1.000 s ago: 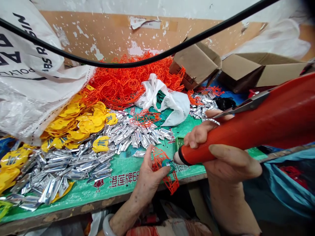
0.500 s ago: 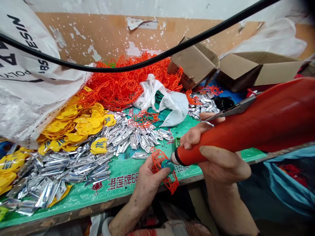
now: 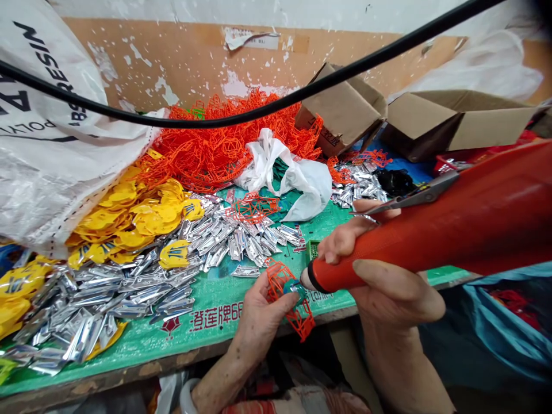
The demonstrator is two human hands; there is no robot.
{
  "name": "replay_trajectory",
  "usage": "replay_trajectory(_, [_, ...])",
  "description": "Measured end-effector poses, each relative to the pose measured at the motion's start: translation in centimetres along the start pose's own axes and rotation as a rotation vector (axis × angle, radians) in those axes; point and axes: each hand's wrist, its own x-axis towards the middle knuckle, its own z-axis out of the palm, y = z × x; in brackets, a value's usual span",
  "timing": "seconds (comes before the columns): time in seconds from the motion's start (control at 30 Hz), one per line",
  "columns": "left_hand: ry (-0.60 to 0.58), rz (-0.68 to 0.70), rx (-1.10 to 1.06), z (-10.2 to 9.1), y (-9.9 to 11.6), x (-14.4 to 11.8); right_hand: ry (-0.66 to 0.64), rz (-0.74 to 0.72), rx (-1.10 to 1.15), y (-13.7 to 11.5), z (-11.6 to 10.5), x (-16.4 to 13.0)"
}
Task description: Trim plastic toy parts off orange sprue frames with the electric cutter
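Right hand [image 3: 379, 270] has nudged the red tool [image 3: 431, 238] in tighter, tip now pressed on the orange frame [image 3: 287, 296] beside the left hand [image 3: 259, 316] thumb.

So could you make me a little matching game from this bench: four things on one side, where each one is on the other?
Things:
1. red tool
2. orange lattice piece
3. yellow pieces
4. cardboard boxes

Places:
A. at the back right of the bench
B. in the left hand
C. in the right hand
D. heaped left of the silver pieces, by the white sack

Pairs: 1-C, 2-B, 3-D, 4-A
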Motion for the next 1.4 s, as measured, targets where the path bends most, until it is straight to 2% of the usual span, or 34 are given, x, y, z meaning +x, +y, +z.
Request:
replay_trajectory(0.4, [-0.026,-0.043,-0.079,0.26,-0.21,-0.08,-0.062,-0.001,0.023,0.56,-0.59,0.04])
replay_trajectory(0.6, [-0.053,-0.038,-0.098,0.15,-0.3,0.02,-0.054,0.003,0.032,0.48,-0.69,-0.31])
replay_trajectory(1.0, [-0.033,-0.041,-0.085,0.04,-0.63,0.19,-0.043,0.01,0.027,0.37,-0.61,-0.45])
replay_trajectory(1.4, [-0.024,-0.027,-0.089,-0.02,-0.66,0.24,-0.029,-0.046,-0.042,0.28,-0.55,-0.54])
